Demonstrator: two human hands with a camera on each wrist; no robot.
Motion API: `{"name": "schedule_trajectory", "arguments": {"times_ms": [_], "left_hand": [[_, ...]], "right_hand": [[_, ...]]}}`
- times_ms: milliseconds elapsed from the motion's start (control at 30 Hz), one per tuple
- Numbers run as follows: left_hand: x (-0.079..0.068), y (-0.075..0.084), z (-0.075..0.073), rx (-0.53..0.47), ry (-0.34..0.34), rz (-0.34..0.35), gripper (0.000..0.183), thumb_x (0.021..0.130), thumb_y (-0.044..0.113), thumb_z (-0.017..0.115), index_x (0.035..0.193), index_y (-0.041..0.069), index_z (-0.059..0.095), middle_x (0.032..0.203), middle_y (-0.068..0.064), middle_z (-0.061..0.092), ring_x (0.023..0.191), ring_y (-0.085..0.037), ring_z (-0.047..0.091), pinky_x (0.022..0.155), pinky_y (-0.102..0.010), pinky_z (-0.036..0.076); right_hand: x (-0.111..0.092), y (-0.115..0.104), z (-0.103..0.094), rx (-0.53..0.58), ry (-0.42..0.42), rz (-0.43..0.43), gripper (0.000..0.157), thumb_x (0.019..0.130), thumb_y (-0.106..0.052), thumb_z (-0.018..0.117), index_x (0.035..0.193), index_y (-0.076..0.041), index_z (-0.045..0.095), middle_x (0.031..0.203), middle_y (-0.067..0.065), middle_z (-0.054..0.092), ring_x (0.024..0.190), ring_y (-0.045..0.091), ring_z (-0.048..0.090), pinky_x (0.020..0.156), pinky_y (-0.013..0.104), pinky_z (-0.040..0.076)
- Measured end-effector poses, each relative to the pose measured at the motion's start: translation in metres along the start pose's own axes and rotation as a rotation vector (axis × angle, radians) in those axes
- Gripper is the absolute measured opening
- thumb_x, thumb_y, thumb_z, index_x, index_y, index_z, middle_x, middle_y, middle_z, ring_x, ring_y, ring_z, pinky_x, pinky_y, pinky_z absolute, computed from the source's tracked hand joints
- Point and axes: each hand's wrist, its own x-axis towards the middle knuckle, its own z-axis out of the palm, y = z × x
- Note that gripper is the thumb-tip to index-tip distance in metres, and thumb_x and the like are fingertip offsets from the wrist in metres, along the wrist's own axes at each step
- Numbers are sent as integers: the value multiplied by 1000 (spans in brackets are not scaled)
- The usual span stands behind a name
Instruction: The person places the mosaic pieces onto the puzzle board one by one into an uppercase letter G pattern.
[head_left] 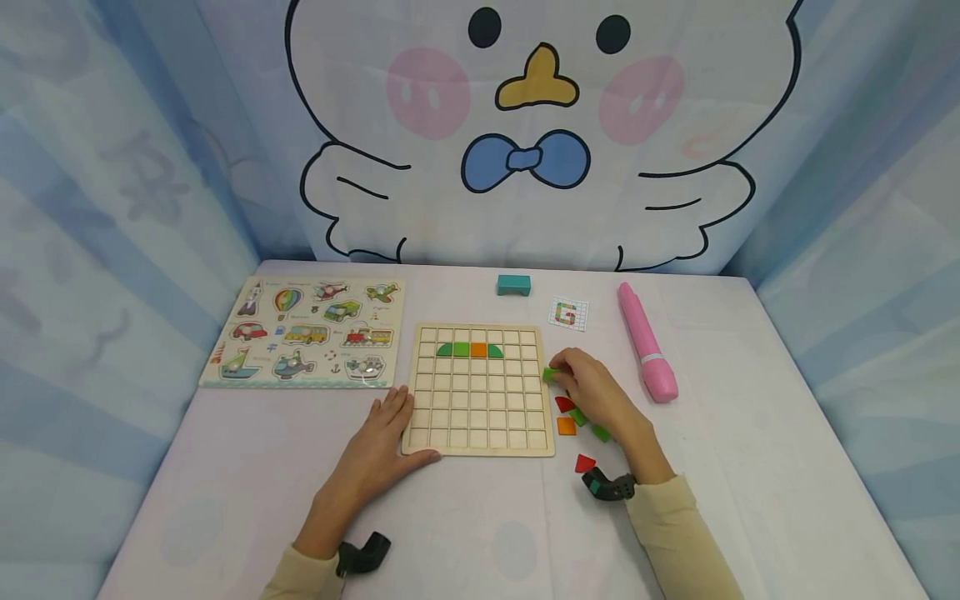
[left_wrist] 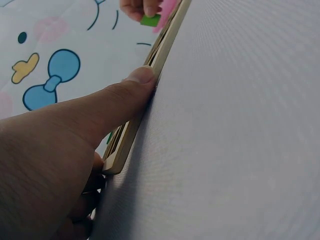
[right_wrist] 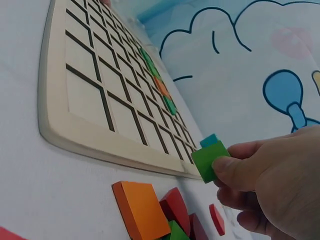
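Observation:
A wooden grid board lies flat on the table, with a row of green and orange blocks set in its upper cells. My left hand rests at the board's near left corner, thumb against the front edge and the other fingers along the left side. Between thumb and fingers, my right hand pinches a green square block just off the board's right edge. Below that hand lie an orange square block, several green and red pieces, and a separate red piece nearer me.
A small pattern card and a teal block lie behind the board. A pink marker-shaped stick is at the right. On the left lies a picture puzzle board with vehicles. Printed curtains surround the table.

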Motion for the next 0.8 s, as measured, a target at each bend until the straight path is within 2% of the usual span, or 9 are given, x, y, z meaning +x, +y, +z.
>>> {"name": "schedule_trajectory", "arguments": {"times_ms": [367, 800], "left_hand": [[0, 0, 0, -1, 3, -8, 103, 82, 60, 73, 153, -5, 34, 163, -19, 29, 154, -34, 25, 126, -51, 22], [0, 0, 0, -2, 7, -3, 104, 82, 61, 73, 152, -5, 34, 163, -19, 29, 154, -34, 24, 126, -51, 22]], "right_hand": [[17, -18, 9, 34, 29, -80, 22, 99, -8, 61, 120, -2, 62, 115, 10, 65, 101, 22, 62, 94, 41, 58], [37, -40, 25, 72, 35, -119, 21, 99, -14, 64, 118, -5, 65, 114, 7, 66, 100, 20, 62, 92, 38, 58]]}}
